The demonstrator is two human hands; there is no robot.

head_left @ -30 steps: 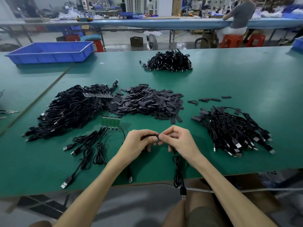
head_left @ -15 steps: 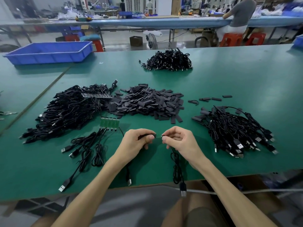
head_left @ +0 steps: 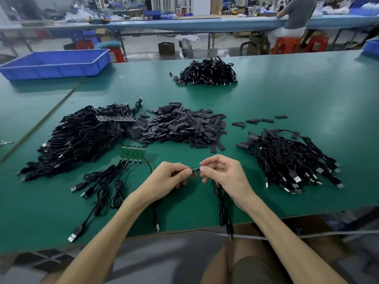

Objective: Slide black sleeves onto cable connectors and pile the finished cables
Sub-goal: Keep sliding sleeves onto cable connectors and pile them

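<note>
**Hand and Workpiece Position at the Near Edge**

Both hands are raised just above the green worktop [head_left: 287, 99], close to the middle of its near edge.

The left hand [head_left: 172, 177] pinches a small dark connector end [head_left: 195, 169] between thumb and forefinger, with the remaining fingers curled under. The right hand [head_left: 223, 175] pinches the same piece from the opposite side with thumb and forefinger, its other fingers arched above and loosely spread. The piece is too small to tell whether a sleeve is already on it.

The cable [head_left: 221, 203] drops from the right hand in a coil, and its plug hangs over the near edge. A second cable [head_left: 155, 212] runs from under the left hand toward that edge.

The loose sleeves [head_left: 180, 126] lie heaped at the worktop centre. The finished cables [head_left: 291, 158] are piled toward the right edge. A large cable pile [head_left: 78, 138] lies toward the left edge, with a green circuit board strip [head_left: 132, 153] beside it. A blue tray [head_left: 55, 63] sits at the far left corner.
</note>
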